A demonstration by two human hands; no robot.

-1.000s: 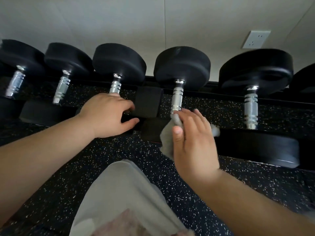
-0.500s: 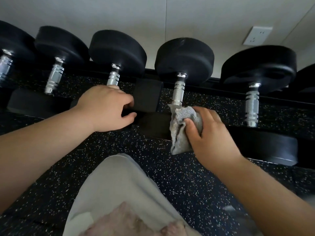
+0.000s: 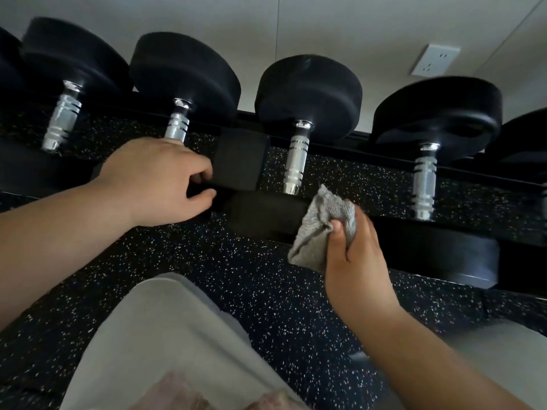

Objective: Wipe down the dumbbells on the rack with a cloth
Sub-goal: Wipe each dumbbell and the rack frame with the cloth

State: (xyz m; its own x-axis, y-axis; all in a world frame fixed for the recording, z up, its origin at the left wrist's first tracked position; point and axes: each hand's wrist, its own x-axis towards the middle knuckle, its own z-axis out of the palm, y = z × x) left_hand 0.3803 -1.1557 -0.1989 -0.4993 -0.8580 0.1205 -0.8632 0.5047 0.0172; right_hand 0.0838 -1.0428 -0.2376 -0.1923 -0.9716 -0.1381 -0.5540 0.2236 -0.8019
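Note:
Several black dumbbells with chrome handles lie in a row on a low black rack (image 3: 473, 179). My left hand (image 3: 159, 182) rests over the near head of one dumbbell (image 3: 183, 69), fingers curled on it beside the rack's black bracket (image 3: 239, 161). My right hand (image 3: 355, 250) pinches a bunched grey cloth (image 3: 322, 226) against the right end of the near head (image 3: 263, 214) of the middle dumbbell. That dumbbell's chrome handle (image 3: 296, 161) is bare. A bigger dumbbell (image 3: 435, 110) lies to the right.
Black speckled rubber floor (image 3: 266, 291) lies under and in front of the rack. My knee in grey cloth (image 3: 165, 335) fills the lower middle. A pale wall with a white socket (image 3: 433, 62) stands behind the rack.
My right hand with the cloth came off the chrome handle's lower end and slid right and down along the near head. My left hand stayed put. The view moved closer.

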